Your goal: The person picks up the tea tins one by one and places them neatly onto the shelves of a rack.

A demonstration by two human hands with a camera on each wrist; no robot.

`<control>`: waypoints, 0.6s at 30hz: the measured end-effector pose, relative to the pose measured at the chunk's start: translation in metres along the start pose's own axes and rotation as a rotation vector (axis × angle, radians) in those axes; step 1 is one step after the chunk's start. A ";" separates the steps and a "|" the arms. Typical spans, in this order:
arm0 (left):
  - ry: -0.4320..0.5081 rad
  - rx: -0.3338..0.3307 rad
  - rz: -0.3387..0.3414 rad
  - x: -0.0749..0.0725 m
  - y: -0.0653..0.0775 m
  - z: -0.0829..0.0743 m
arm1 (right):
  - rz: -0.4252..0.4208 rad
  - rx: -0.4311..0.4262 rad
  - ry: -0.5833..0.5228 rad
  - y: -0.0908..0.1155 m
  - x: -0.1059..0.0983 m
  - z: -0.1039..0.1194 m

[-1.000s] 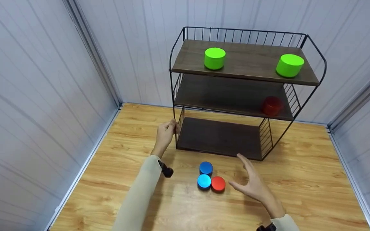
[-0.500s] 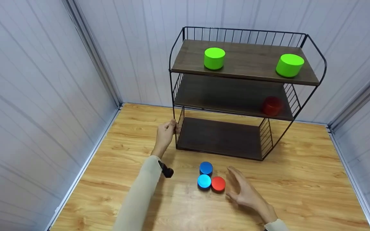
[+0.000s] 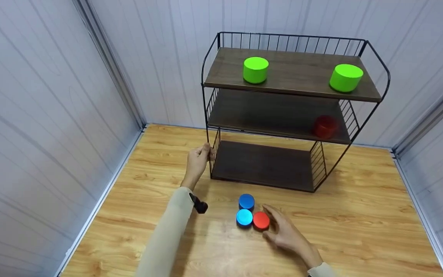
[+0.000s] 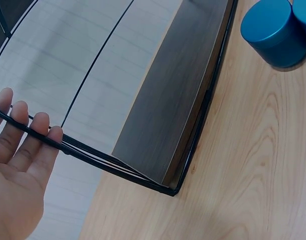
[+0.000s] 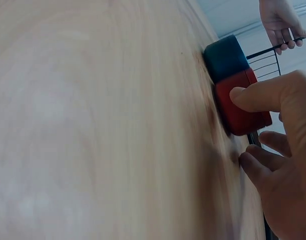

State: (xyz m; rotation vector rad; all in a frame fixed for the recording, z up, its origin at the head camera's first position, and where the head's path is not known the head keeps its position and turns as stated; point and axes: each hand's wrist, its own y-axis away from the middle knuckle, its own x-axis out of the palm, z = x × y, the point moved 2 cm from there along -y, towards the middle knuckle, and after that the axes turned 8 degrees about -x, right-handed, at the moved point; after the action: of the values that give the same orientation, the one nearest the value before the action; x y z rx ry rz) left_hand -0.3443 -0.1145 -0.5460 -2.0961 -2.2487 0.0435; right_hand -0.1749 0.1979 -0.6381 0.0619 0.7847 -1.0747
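Observation:
At the shelf's lower left side, my left hand (image 3: 197, 163) holds the black metal frame; in the left wrist view its fingers (image 4: 30, 132) hook over the black wire rail (image 4: 87, 159). My right hand (image 3: 288, 236) is beside a red round tin (image 3: 261, 220) on the floor, thumb and fingers spread on either side of it. From the right wrist camera, the thumb (image 5: 258, 96) overlaps the red tin (image 5: 238, 107), and whether it touches cannot be told. Two blue tins, a darker one (image 3: 247, 201) and a lighter one (image 3: 244, 217), stand against each other left of the red tin.
A three-tier dark wood shelf (image 3: 267, 165) stands near the back wall. On its top board are two bright green tins, left (image 3: 255, 70) and right (image 3: 345, 78). A dark red tin (image 3: 325, 127) sits at the middle board's right end. White panel walls (image 3: 52, 96) enclose the wood floor (image 3: 360, 215).
My right hand has moved left and toward me, from right of the red tin to around its right side, its spread narrowing. The left hand keeps its hold on the frame.

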 end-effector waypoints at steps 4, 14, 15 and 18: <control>-0.027 0.019 -0.009 0.000 0.001 -0.001 | 0.008 0.024 0.052 -0.002 0.004 0.002; -0.015 0.015 -0.013 0.000 0.003 -0.001 | 0.010 0.036 0.088 -0.003 0.010 0.003; -0.007 0.012 -0.012 0.001 0.003 -0.001 | 0.005 0.027 0.094 -0.002 0.011 0.002; 0.014 0.009 -0.008 0.001 0.003 -0.001 | -0.001 0.031 0.084 -0.003 0.011 0.000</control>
State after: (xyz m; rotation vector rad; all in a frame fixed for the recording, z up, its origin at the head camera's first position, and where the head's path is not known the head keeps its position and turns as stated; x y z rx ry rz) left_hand -0.3417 -0.1130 -0.5448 -2.0772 -2.2446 0.0384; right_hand -0.1745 0.1885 -0.6436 0.1334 0.8443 -1.0910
